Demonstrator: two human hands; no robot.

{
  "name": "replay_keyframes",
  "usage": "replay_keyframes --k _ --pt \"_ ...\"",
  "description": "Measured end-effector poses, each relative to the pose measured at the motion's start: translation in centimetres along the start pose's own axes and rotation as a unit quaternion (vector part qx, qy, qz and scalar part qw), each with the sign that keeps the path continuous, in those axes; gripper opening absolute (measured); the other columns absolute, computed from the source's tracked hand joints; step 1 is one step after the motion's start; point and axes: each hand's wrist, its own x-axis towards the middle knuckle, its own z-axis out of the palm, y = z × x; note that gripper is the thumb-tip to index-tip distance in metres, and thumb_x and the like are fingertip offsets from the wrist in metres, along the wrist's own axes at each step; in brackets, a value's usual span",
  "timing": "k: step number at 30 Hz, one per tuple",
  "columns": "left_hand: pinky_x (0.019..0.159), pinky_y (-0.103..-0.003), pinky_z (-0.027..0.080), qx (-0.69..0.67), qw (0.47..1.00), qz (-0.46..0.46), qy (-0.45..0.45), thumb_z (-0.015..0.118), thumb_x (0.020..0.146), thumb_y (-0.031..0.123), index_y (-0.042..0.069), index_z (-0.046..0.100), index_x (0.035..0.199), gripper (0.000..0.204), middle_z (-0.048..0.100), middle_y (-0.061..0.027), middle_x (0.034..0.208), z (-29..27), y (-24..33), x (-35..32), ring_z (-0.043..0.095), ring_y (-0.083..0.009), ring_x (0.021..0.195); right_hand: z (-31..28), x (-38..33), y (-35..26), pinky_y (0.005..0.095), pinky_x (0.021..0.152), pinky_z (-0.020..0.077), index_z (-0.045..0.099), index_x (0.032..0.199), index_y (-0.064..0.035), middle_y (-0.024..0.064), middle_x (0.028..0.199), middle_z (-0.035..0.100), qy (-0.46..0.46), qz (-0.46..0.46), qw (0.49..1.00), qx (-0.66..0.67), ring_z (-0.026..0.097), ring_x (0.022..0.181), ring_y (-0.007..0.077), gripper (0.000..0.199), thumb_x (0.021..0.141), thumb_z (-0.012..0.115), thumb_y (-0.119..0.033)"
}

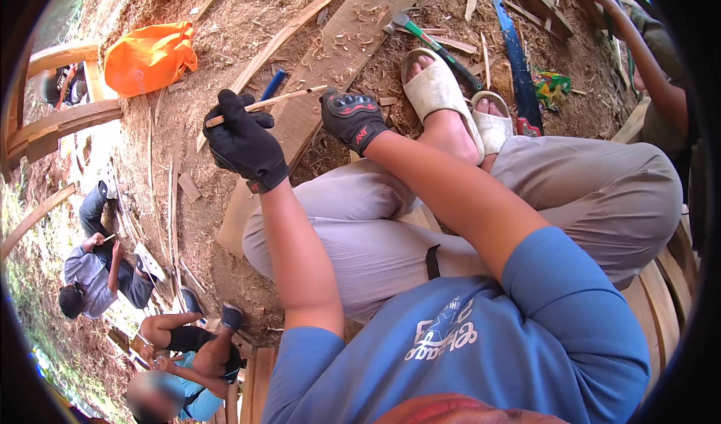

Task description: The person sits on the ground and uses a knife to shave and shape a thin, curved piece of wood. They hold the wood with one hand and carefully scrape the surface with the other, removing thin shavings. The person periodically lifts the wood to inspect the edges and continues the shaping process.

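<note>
My left hand [244,140], in a black glove, is closed around a thin wooden stick [282,102]. The stick slants up to the right, and its far end reaches the fingers of my right hand [353,117]. That hand wears a black glove with red marks and is curled shut; whatever it grips is hidden. Beneath both hands lies a long wooden board [330,52] strewn with curled shavings. A blue rod-like object [274,84] rests just beyond my left hand.
A hammer [435,45] with a green handle lies by my sandalled feet. Right of it is a long dark-blue blade-like strip [518,67] with a red end. An orange bag [149,60] sits at far left. Other people [98,274] sit at left; another person's arm [646,56] shows at right.
</note>
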Motion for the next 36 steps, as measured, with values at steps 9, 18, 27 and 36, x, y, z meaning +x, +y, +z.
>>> replay_keyframes --k 9,18,27,36 --pt "0.049 -0.027 0.045 -0.126 0.991 -0.010 -0.047 0.066 0.104 0.032 -0.001 0.064 0.092 0.036 0.068 -0.0075 0.072 0.9 -0.2 -1.1 0.059 -0.0100 0.051 -1.6 -1.1 -0.9 0.0497 0.069 0.0575 0.068 0.102 -0.0038 0.0178 0.083 0.074 0.033 -0.007 0.999 -0.027 0.075 0.078 0.0341 0.027 0.097 0.046 -0.017" --pt "0.048 -0.027 0.044 -0.065 0.996 0.007 -0.061 0.067 0.102 0.032 -0.001 0.064 0.092 0.035 0.067 -0.0073 0.072 1.1 0.4 -1.7 0.058 -0.0099 0.050 -0.6 -1.2 -0.1 0.0497 0.076 0.0582 0.070 0.102 -0.0047 0.0177 0.089 0.076 0.008 -0.006 0.999 -0.039 0.075 0.085 0.0358 0.028 0.098 0.046 -0.018" --pt "0.050 -0.029 0.045 -0.033 0.997 0.005 -0.069 0.068 0.101 0.035 -0.001 0.065 0.091 0.038 0.068 -0.0068 0.070 1.8 1.1 -1.8 0.059 -0.0104 0.051 -0.4 -0.5 3.3 0.0500 0.086 0.0574 0.071 0.102 -0.0047 0.0229 0.107 0.074 -0.056 0.041 0.997 -0.019 0.073 0.100 0.0379 0.028 0.096 0.048 -0.021" --pt "0.052 -0.028 0.044 -0.031 0.994 0.037 -0.096 0.067 0.102 0.038 0.001 0.066 0.090 0.039 0.065 -0.0046 0.066 1.9 1.0 -2.2 0.058 -0.0095 0.051 -1.9 -0.4 2.5 0.0471 0.088 0.0578 0.074 0.106 -0.0049 0.0204 0.106 0.075 -0.065 0.041 0.997 -0.021 0.075 0.097 0.0343 0.031 0.096 0.050 -0.022"
